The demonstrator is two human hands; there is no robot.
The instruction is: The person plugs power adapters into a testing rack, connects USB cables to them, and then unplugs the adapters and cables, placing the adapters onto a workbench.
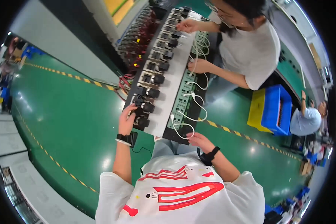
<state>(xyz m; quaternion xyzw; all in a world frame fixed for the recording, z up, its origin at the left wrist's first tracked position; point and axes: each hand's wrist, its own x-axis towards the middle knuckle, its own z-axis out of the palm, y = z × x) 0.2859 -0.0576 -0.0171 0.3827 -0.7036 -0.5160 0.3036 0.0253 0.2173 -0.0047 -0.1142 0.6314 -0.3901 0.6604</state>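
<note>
A long bench (161,112) runs away from me, with a row of small fixtures with black blocks on its left side. My left hand (127,116) is at the near end of that row, its curled fingers on a black fixture (139,100). On the right side, a green circuit-board strip (183,93) has several white cables (203,102) plugged in. By the near right corner, my right hand (201,142) has its fingertips pinched at the loop of the nearest white cable (178,131). The fingers partly cover the contact there.
Across the bench's right side, a co-worker (246,48) reaches one hand to the far fixtures and the other to the cables. Red wiring (138,44) crowds the left edge beside a dark pillar (89,30). Blue and yellow crates (274,108) stand at right, near another person (306,121).
</note>
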